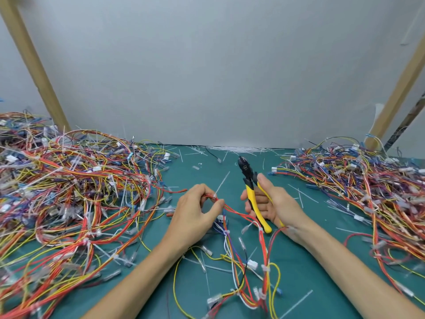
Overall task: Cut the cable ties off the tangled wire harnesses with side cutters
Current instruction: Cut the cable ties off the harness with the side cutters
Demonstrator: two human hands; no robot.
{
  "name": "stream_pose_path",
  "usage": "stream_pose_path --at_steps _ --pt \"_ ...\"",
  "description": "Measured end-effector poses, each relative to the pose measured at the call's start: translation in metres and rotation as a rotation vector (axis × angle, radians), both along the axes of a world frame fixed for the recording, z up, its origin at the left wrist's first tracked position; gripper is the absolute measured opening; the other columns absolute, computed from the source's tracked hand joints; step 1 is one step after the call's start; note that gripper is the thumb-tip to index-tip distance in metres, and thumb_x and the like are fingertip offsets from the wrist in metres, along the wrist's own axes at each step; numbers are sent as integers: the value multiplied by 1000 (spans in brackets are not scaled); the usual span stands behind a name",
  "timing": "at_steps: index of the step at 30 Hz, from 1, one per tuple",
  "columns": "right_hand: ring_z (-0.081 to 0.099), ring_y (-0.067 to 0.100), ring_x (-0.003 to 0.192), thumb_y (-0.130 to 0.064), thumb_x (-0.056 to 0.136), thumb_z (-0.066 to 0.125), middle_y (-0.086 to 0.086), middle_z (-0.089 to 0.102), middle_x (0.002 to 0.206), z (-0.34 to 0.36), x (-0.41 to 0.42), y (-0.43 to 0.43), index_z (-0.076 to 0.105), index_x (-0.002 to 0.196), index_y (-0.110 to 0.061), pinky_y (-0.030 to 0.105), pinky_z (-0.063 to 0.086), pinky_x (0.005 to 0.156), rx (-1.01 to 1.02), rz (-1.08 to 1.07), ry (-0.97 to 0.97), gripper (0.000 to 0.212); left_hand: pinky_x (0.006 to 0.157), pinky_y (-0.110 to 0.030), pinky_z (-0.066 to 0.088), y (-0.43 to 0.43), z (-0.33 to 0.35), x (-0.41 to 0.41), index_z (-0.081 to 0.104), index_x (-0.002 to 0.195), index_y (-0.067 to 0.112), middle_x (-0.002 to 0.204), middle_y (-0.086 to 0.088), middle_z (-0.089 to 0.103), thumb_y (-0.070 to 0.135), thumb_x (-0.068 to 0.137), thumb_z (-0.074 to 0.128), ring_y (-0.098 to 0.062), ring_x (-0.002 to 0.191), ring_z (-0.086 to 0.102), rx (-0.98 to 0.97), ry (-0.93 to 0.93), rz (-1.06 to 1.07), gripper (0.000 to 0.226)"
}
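Note:
My left hand (195,211) pinches a bundle of red wires of a wire harness (243,249) that trails toward me over the green mat. A white cable tie (221,185) sticks up from the pinched spot, its tail pointing up and right. My right hand (273,203) grips the yellow-handled side cutters (251,192); their black jaws point up and away, a short way right of the tie and not touching it. More white ties sit along the same harness lower down.
A large heap of tangled harnesses (69,192) fills the left of the green mat (310,261); a second heap (368,192) lies at the right. Cut tie pieces litter the mat, with a pile (236,148) at the back edge. Wooden posts stand at both back corners.

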State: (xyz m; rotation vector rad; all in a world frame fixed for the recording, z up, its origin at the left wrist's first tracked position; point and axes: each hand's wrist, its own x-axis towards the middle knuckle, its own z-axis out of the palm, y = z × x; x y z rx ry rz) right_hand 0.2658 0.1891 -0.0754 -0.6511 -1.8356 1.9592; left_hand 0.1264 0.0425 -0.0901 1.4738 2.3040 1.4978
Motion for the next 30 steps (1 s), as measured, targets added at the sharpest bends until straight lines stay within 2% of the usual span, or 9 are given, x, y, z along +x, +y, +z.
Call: stream_pose_path --at_steps 9,12,15,18,21,24,26,28,30 --pt "64 27 66 -62 87 50 17 68 79 0 2 -3 72 88 -6 31 55 60 83 87 -45 60 50 -12 34 1 -1 -4 63 63 22 44 16 50 37 73 83 -1 46 46 79 -181 145 27" --pt "68 29 67 -68 85 49 20 71 84 -1 2 -5 74 87 -9 26 53 57 112 112 -66 64 51 -11 37 0 3 -3 69 65 17 50 5 61 33 72 83 1 45 52 157 -304 130 22" --pt "69 30 64 -75 81 48 19 72 82 -4 -3 -6 74 83 -14 27 54 56 149 155 -121 67 54 -11 43 1 9 1 73 73 8 58 -4 68 19 74 83 -8 54 64 346 -583 58 15" --pt "68 32 60 -80 71 52 18 71 73 -5 -11 -6 75 75 -16 27 54 55 121 169 -182 69 57 -10 45 5 12 8 72 75 10 65 -2 72 12 78 79 -10 65 68 406 -706 5 8" --pt "68 32 61 -74 81 47 18 71 73 -9 -9 -5 74 77 -15 27 54 55 152 146 -141 65 67 -17 52 9 13 11 68 76 8 67 -4 70 7 81 75 -10 67 66 450 -806 16 8" --pt "68 32 62 -64 88 41 21 70 77 -9 -5 -9 73 79 -13 28 54 57 157 105 -90 61 80 -28 59 10 13 7 54 79 1 73 -9 60 -3 89 63 -24 89 73 576 -1076 -60 14" --pt "68 31 63 -61 89 44 23 70 79 -7 -6 -10 71 83 -6 29 54 59 141 76 -59 61 75 -27 60 9 12 1 50 79 3 75 -13 54 -5 92 58 -28 88 74 606 -1198 -113 17" --pt "68 27 62 -59 89 46 20 69 77 -4 -6 -12 70 90 -2 29 55 60 79 43 -22 62 63 -20 56 6 10 -2 52 82 2 76 -12 59 2 93 59 -18 77 74 511 -1124 -109 13" --pt "69 25 66 -58 86 41 17 69 79 -3 -4 -11 68 98 0 29 57 63 9 20 17 65 57 -14 50 6 5 -1 58 87 1 76 -10 70 11 93 62 -8 65 67 366 -892 -79 13"
